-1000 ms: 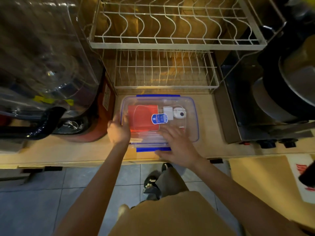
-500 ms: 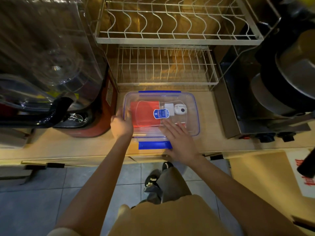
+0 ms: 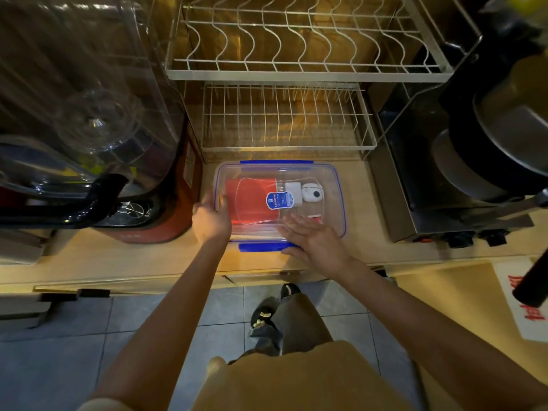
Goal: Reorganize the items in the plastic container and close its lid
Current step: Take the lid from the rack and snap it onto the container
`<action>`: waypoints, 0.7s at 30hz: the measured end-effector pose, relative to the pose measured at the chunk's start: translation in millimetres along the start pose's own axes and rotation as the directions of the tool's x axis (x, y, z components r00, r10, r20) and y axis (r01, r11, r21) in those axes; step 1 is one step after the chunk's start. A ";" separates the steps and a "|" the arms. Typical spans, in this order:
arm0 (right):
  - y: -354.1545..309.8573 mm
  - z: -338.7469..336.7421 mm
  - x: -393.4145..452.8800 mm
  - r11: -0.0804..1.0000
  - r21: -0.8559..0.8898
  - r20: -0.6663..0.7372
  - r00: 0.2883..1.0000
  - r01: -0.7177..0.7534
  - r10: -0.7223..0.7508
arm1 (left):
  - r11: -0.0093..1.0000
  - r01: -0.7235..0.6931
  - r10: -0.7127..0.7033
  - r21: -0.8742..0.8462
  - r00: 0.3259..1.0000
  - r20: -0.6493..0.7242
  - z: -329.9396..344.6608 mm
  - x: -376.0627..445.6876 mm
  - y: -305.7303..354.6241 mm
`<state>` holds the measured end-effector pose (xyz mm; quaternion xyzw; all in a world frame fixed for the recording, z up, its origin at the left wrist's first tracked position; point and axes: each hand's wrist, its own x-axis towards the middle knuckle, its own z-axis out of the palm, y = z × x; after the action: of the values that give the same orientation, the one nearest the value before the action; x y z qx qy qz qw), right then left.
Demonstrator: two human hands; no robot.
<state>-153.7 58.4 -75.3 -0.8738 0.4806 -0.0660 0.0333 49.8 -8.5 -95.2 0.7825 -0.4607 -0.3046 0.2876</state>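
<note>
A clear plastic container (image 3: 336,185) with a blue-trimmed lid sits on the wooden counter below a wire rack. The lid lies on top; through it I see a red flat item (image 3: 252,200), a white block (image 3: 293,189) and a small white round device (image 3: 312,193). A blue label (image 3: 279,200) is stuck on the lid. My left hand (image 3: 211,219) grips the container's left edge. My right hand (image 3: 314,240) lies flat, fingers spread, on the lid's near edge beside the blue front latch (image 3: 261,247).
A red-based blender (image 3: 142,215) with a clear jug stands just left of the container. A two-tier wire dish rack (image 3: 284,120) stands behind it. A dark metal appliance (image 3: 444,203) with pans sits to the right. The counter edge runs close below the container.
My right hand has slid slightly back toward the lid's near edge. My left hand keeps its hold on the left side. The container stays in place.
</note>
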 end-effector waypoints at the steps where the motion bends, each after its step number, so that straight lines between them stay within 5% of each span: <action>1: 0.3 -0.2 0.3 1.000 0.016 0.012 1.000 -0.005 0.005 | 1.000 -0.001 0.001 0.002 1.000 0.004 -0.2 0.3 0.5; 6: -0.1 -5.8 -3.0 0.970 0.212 0.083 0.991 -0.117 0.102 | 1.000 0.002 -0.002 0.014 1.000 0.016 -1.9 -1.3 2.9; 8: -6.4 -19.7 -2.3 0.829 0.478 0.087 0.955 -0.289 0.283 | 1.000 0.010 -0.011 0.024 0.999 0.049 -4.2 -3.6 6.0; 11: -6.1 -32.4 -3.8 0.545 0.727 0.004 0.796 -0.417 0.605 | 1.000 0.011 -0.015 0.029 0.989 0.147 -11.6 -9.1 5.6; 14: 11.8 -32.9 -2.8 0.424 0.728 -0.013 0.607 -0.539 0.794 | 1.000 0.002 -0.008 0.028 0.969 0.245 -22.8 -13.8 -1.3; 18: 26.2 -34.9 4.1 0.072 0.724 0.311 0.417 -0.686 0.854 | 0.997 -0.075 0.063 0.024 0.944 0.324 -35.4 -19.7 -6.2; 21: 27.6 -38.0 7.7 -0.025 0.720 0.387 0.371 -0.693 0.844 | 0.994 -0.108 0.105 -0.010 0.932 0.346 -43.1 -25.5 -4.0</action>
<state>-178.3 37.3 -40.4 -0.3186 0.7905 -0.3177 0.4155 74.0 23.3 -64.8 0.6920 -0.5471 -0.4193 0.2147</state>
